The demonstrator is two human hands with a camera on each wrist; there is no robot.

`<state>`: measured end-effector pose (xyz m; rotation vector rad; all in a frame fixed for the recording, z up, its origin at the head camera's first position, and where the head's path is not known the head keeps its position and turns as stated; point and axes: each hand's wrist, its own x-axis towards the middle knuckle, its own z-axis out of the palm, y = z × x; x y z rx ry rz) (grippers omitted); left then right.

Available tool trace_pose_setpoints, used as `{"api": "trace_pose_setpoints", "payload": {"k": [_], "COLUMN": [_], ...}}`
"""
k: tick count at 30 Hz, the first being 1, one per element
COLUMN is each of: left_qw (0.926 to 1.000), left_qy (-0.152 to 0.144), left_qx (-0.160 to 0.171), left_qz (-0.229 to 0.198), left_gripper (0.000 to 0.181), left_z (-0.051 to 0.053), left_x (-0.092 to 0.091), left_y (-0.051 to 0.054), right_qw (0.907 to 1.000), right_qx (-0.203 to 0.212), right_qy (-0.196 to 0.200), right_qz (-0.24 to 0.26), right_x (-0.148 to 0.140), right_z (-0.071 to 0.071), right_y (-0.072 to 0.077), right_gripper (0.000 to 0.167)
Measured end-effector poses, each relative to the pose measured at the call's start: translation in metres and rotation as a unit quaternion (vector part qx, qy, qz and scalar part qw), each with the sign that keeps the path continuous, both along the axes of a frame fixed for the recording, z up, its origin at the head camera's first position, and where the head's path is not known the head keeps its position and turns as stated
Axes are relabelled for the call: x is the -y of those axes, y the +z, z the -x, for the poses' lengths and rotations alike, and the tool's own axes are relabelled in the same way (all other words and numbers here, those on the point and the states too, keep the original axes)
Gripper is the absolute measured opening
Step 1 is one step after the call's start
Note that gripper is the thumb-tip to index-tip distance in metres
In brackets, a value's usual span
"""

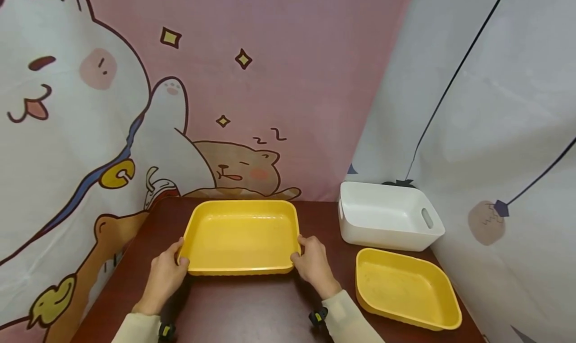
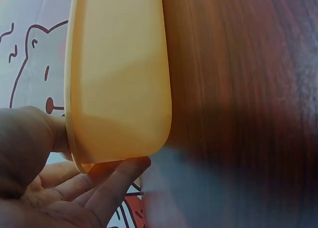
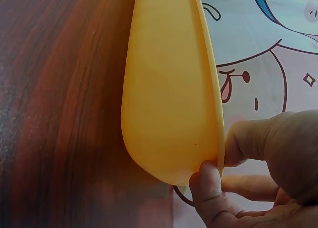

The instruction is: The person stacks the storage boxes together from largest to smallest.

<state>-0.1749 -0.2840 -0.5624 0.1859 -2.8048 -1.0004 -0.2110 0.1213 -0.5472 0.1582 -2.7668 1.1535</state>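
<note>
A shallow yellow tray (image 1: 243, 238) with rounded corners is held level between both hands over the dark tabletop. My left hand (image 1: 166, 278) grips its left rim, the thumb on the edge and the fingers underneath, as the left wrist view shows along the tray's side wall (image 2: 119, 79). On the opposite short side, my right hand (image 1: 315, 263) pinches the rim near the front corner. In the right wrist view its thumb and fingers lie about the tray's edge (image 3: 169, 89). Nothing is visible inside the tray.
A white bin (image 1: 387, 215) with handle holes stands at the back right of the dark wooden table (image 1: 252, 308). In front of it lies another yellow tray (image 1: 405, 288). Cloth printed with cartoon animals (image 1: 292, 58) hangs behind and beside the table.
</note>
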Motion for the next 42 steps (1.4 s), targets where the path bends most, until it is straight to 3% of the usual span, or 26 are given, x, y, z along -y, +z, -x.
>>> {"api": "trace_pose_setpoints", "payload": {"k": [19, 30, 42], "left_qw": [0.9996, 0.9994, 0.9988], "left_qy": [-0.018, -0.027, -0.038], "left_qx": [0.004, 0.005, 0.015], "left_qz": [-0.024, -0.018, -0.028], "left_gripper": [0.062, 0.061, 0.063], "left_z": [-0.004, -0.006, -0.008], "left_x": [-0.024, -0.033, -0.042], "left_y": [0.003, 0.007, 0.004], "right_qw": [0.9998, 0.9996, 0.9989], "right_qx": [-0.007, 0.001, 0.019], "right_qy": [-0.019, -0.026, -0.037], "right_qz": [-0.008, -0.013, -0.024], "right_x": [-0.028, -0.039, -0.050], "right_z": [-0.022, -0.027, -0.030], "right_y": [0.002, 0.003, 0.008], "right_gripper": [0.057, 0.060, 0.062]}}
